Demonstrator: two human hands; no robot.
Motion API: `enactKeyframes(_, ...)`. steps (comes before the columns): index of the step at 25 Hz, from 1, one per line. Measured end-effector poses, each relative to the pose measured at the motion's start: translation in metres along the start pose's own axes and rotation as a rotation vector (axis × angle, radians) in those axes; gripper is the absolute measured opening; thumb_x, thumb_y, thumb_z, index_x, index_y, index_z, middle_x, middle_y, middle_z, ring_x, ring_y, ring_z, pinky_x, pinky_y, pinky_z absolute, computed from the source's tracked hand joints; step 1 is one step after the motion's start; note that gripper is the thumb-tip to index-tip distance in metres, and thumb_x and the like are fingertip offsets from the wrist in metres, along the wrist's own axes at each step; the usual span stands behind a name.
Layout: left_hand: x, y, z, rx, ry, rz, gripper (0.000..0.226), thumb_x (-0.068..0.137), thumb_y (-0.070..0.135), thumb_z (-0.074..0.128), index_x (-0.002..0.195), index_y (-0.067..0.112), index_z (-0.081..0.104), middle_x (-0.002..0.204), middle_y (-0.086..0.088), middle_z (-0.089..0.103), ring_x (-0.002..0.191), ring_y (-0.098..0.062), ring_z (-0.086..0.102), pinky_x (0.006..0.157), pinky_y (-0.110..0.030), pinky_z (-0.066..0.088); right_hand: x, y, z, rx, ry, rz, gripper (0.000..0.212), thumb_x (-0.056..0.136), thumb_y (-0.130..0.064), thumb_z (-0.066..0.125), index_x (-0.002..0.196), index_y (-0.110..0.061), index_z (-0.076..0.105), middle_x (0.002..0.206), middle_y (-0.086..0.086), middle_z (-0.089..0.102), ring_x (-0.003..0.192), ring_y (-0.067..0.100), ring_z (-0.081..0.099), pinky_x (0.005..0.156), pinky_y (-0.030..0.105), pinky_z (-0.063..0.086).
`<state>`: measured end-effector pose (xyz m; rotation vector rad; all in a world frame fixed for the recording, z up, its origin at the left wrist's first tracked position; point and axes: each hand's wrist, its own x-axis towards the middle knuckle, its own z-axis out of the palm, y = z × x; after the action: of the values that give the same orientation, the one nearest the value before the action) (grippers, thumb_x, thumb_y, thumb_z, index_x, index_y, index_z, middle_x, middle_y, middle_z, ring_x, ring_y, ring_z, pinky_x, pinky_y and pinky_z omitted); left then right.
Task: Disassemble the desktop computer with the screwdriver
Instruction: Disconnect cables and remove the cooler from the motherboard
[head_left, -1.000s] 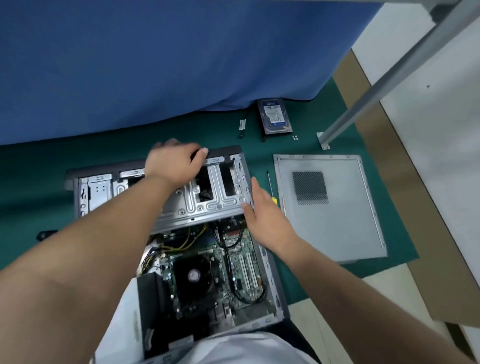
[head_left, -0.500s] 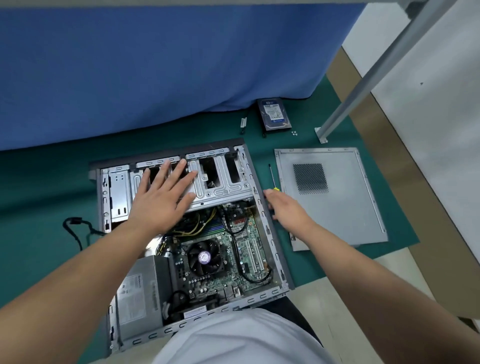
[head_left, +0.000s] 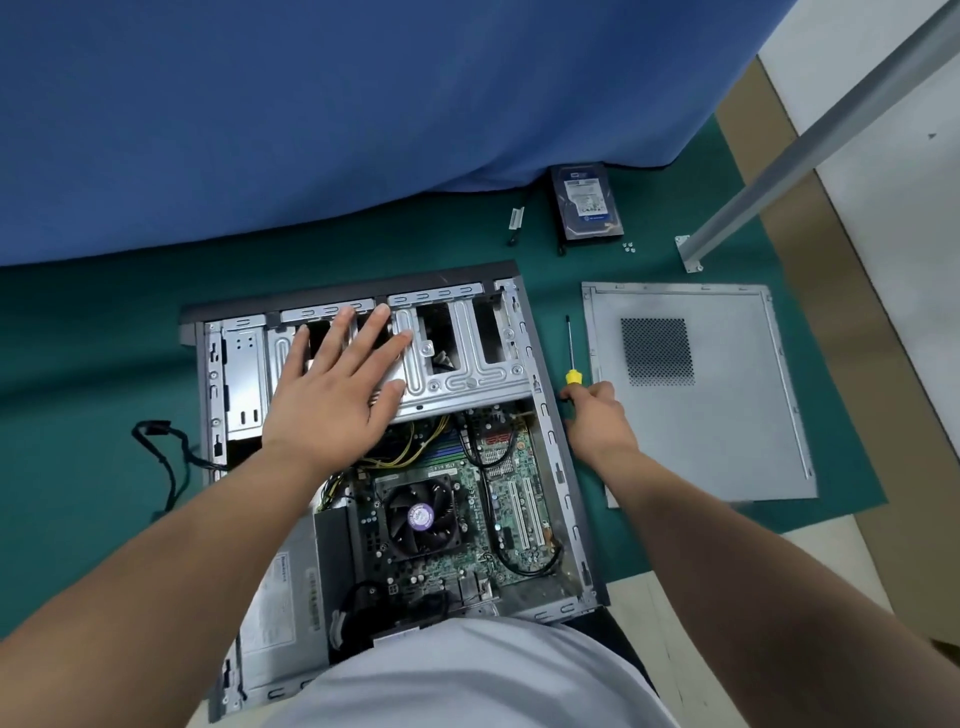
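The left hand (head_left: 332, 395) lies flat, fingers straight and spread, pointing to the far side. The right hand (head_left: 597, 415) (knuckles up) curls its fingers, both forearms reaching from the near edge.

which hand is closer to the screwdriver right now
Right. The right hand grips the screwdriver by its yellow handle beside the case; the left hand lies flat on the drive cage, well away.
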<state>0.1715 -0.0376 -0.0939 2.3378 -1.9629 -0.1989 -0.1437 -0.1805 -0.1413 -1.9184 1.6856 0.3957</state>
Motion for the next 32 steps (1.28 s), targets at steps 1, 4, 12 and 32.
enactKeyframes(1, 0.0, -0.001, 0.0, 0.005, 0.004, 0.005, 0.056, 0.106, 0.061, 0.011, 0.161, 0.049, 0.006, 0.171, 0.018, -0.005, 0.159, -0.014, -0.01, 0.127, -0.054, 0.003, 0.001, -0.001, 0.001, 0.003, -0.007, 0.004, 0.05, 0.095, -0.002, 0.051, 0.139, -0.025, 0.052, 0.138, 0.012, 0.037, 0.113, 0.035, 0.053, 0.1, 0.039, 0.048)
enactKeyframes(4, -0.001, -0.001, 0.002, 0.016, 0.009, 0.017, 0.056, 0.106, 0.061, 0.012, 0.161, 0.049, 0.007, 0.171, 0.018, -0.004, 0.159, -0.014, -0.009, 0.127, -0.053, 0.002, -0.002, -0.006, -0.009, 0.154, -0.021, 0.042, 0.047, 0.093, -0.001, 0.05, 0.133, -0.024, 0.056, 0.137, 0.012, 0.039, 0.091, 0.029, 0.059, 0.089, 0.029, 0.048)
enactKeyframes(12, -0.008, 0.0, -0.019, -0.203, -0.016, 0.024, 0.057, 0.106, 0.063, 0.021, 0.16, 0.052, 0.006, 0.171, 0.02, -0.004, 0.158, -0.01, -0.008, 0.127, -0.051, 0.012, -0.102, -0.042, -0.08, 0.986, 0.252, -0.259, 0.032, 0.085, -0.014, 0.043, 0.087, -0.038, 0.065, 0.089, -0.007, 0.072, 0.064, 0.007, 0.054, 0.058, 0.022, 0.042)
enactKeyframes(32, -0.116, 0.039, -0.011, 0.076, -0.18, 0.32, 0.045, 0.103, 0.055, 0.039, 0.139, 0.039, 0.06, 0.134, 0.017, 0.066, 0.128, -0.013, 0.057, 0.099, -0.039, 0.04, -0.168, -0.064, -0.067, 0.599, 0.227, -0.474, 0.023, 0.098, -0.032, 0.066, 0.11, -0.042, 0.049, 0.09, -0.011, 0.07, 0.072, 0.011, 0.069, 0.066, 0.033, 0.058)
